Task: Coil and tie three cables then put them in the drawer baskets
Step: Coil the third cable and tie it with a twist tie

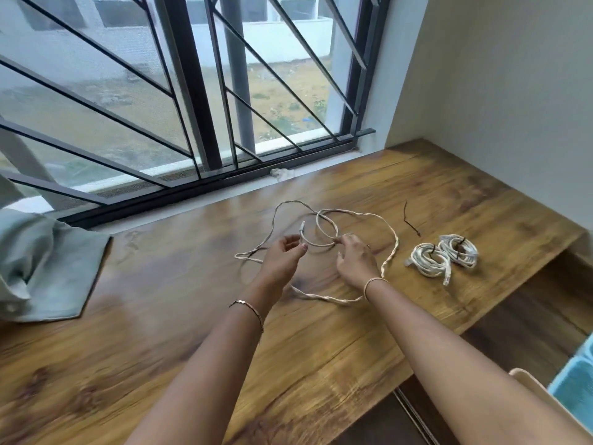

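Observation:
A long white cable [390,252] lies in loose loops on the wooden table [160,364]. My right hand [354,261] pinches the cable where a small loop crosses itself. My left hand [282,261] pinches the cable just below its connector end, which points upward. To the right lie two white cables coiled and bound with black ties, one coil [430,260] nearer and the other coil [459,247] just behind it. A loose black tie [410,220] lies on the table behind them.
A barred window [192,91] runs along the table's far edge, with a crumpled white scrap [282,173] at its sill. A pale green cloth [48,261] lies at the left. At the lower right are a cream rim [526,385] and a blue basket [577,380].

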The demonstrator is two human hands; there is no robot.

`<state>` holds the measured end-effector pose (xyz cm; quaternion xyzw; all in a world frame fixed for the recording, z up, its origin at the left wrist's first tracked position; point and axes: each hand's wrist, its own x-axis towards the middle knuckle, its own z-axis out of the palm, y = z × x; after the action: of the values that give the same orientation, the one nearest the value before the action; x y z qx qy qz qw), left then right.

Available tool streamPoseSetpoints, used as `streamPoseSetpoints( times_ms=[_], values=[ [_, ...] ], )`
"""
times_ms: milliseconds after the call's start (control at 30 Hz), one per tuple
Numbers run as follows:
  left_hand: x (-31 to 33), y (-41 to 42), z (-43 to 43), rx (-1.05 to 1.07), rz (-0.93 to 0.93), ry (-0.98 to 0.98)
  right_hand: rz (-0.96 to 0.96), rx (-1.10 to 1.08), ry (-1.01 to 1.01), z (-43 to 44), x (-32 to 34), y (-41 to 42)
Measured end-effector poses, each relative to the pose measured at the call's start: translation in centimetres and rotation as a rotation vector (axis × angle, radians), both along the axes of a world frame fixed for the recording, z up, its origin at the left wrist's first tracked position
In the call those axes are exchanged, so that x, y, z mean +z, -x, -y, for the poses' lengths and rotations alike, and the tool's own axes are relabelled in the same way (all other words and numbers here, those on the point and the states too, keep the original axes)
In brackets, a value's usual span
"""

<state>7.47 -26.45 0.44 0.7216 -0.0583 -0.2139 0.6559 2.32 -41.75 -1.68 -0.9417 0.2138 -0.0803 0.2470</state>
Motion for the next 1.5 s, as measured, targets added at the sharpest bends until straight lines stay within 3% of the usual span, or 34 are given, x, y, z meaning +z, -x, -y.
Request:
streamPoseSetpoints(
  times_ms=[133,300,533,700,867,1000,1267,1367,1500],
  values=[
    [-0.2,-0.6,1.8,0.036,0.022,-0.04,-0.028,0.071,0.032,1.4,-0.2,-1.2],
    [-2.0,-2.7,3.1,-0.101,0.368,-0.523,-0.092,0.165,0.108,3.0,-0.5,-3.0],
    [-3.2,-4.1,4.9,-0.305,0.644,-0.897,-0.046,0.224,0.107,5.3,-1.2,-4.4],
    [-2.7,-4.8,4.8,-0.348,0.781,-1.03,-0.033,0.234,0.154,5.9,-1.3,-5.0],
    [-1.8,-6.0,4.4,-0.331,0.792,-1.079,-0.028,0.269,0.285,6.7,-1.4,-5.0],
    [-1.4,-6.4,3.0,-0.505,0.761,-1.107,0.008,0.195,0.346,7.1,-1.5,-5.1],
    [-1.8,-6.2,2.4,-0.554,0.989,-1.172,0.045,0.15,0.225,5.9,-1.0,-5.3],
    [-1.4,-6.2,2.4,-0.487,0.977,-1.057,0.045,0.173,0.229,5.3,-0.5,-5.5],
    [-0.4,-6.1,2.0,-0.246,0.846,-0.759,0.078,0.231,0.124,4.3,0.3,-5.9]
  ],
)
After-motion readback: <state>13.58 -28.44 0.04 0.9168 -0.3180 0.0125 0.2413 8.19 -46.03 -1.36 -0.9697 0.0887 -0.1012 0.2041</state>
